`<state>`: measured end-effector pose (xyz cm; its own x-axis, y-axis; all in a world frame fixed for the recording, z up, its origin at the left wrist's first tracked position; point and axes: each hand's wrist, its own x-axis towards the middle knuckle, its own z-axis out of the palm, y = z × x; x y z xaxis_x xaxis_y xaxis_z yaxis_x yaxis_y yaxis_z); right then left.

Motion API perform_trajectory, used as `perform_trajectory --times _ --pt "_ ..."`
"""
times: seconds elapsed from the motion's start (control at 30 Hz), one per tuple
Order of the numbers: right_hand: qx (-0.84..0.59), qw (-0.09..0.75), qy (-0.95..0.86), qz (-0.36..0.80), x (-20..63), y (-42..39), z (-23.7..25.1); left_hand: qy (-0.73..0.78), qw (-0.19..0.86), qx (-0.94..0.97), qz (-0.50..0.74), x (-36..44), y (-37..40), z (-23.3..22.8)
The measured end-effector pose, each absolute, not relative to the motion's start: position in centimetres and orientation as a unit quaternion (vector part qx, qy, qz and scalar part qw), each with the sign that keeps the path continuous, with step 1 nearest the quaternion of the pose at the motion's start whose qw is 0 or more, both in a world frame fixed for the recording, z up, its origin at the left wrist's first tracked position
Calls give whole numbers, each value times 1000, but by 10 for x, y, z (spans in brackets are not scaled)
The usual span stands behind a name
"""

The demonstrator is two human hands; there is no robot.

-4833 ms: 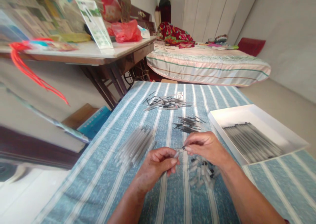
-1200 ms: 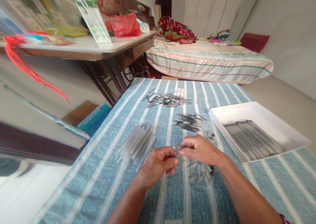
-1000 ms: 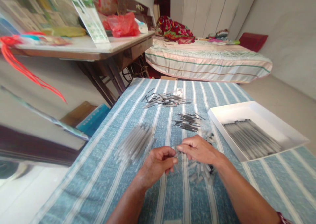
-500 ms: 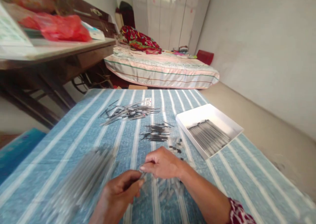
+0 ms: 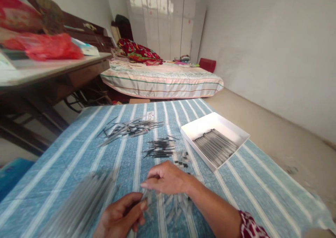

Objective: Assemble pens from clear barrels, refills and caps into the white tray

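Note:
Low in front of me, my left hand [image 5: 122,213] is closed round a thin, translucent pen barrel [image 5: 144,195], most of it hidden by the fingers. My right hand [image 5: 165,178] pinches at the barrel's upper end; any small part between those fingertips is too blurred to make out. Under my right wrist lie loose clear pen caps [image 5: 175,206]. Small black and clear pieces [image 5: 181,164] sit just beyond that hand. To the left of my left hand is a bundle of grey translucent tubes [image 5: 78,203], smeared by motion.
A white box [image 5: 201,157] with a row of pens [image 5: 216,145] stands at the right. Dark thin refills [image 5: 160,149] lie mid-table, with a mixed pile of pen parts [image 5: 131,128] farther back. The striped cloth [image 5: 126,161] covers the table. A wooden desk [image 5: 78,66] stands left.
The whole view has shifted, so the table sits slightly lower and farther left. My hands stay together at the barrel, with the right fingers a little higher off the left hand.

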<state>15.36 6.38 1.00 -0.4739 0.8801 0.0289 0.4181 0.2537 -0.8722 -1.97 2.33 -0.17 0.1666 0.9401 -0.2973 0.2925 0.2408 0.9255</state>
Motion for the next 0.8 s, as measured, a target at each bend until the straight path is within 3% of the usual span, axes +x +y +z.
perform_trajectory --times 0.1,0.3,0.8 --pt "-435 279 -728 450 158 65 9 561 565 536 281 -22 24 7" --pt "-503 292 -699 417 188 70 10 564 536 479 406 -29 23 9" --pt "-528 -17 -840 127 145 54 -9 516 560 392 516 -34 24 -2"
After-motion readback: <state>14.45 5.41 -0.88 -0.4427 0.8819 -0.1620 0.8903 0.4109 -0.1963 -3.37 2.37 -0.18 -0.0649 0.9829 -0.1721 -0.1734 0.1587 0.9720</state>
